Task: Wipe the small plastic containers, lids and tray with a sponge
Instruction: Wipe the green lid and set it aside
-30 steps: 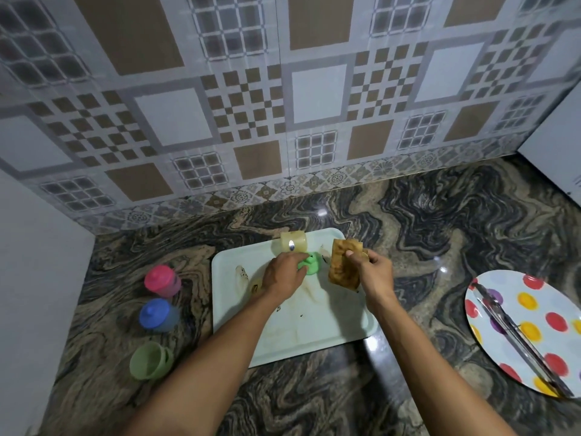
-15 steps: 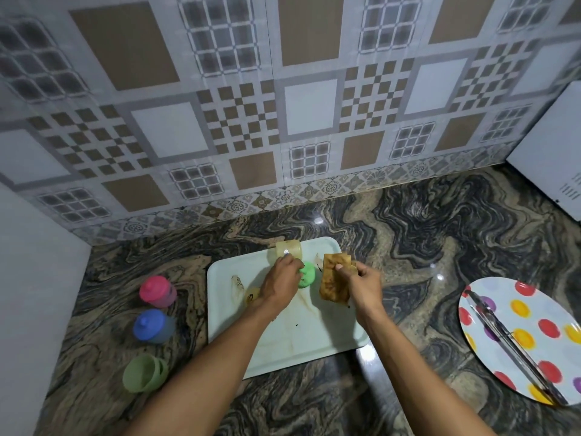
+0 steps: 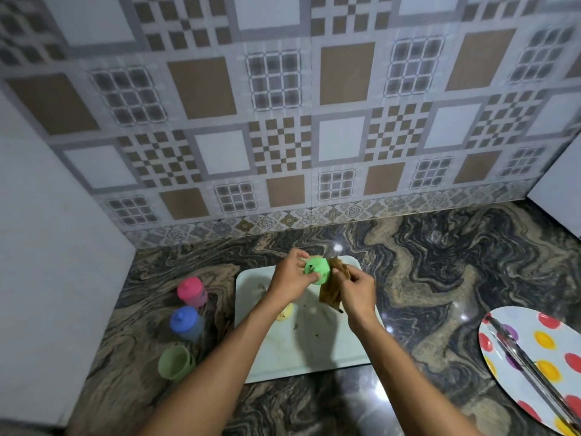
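Observation:
My left hand (image 3: 290, 280) holds a bright green lid (image 3: 317, 270) up above the white tray (image 3: 333, 350). My right hand (image 3: 356, 289) grips a brown sponge (image 3: 333, 286) pressed against the lid's right side. The tray lies on the marble counter and carries dark specks and smears. A yellow piece (image 3: 284, 313) shows on the tray, mostly hidden under my left forearm. Left of the tray stand a pink lidded container (image 3: 191, 291), a blue lidded container (image 3: 185, 322) and an open pale green container (image 3: 176, 361) lying on its side.
A white plate with coloured dots (image 3: 540, 369) lies at the right edge with metal tongs (image 3: 531, 363) across it. A tiled wall stands behind the counter, a grey panel (image 3: 47, 247) at the left, a white appliance (image 3: 559, 190) at the far right.
My left hand has lifted the green lid off the tray and turned it toward me. My right hand brought the sponge against it. The camera tilted up.

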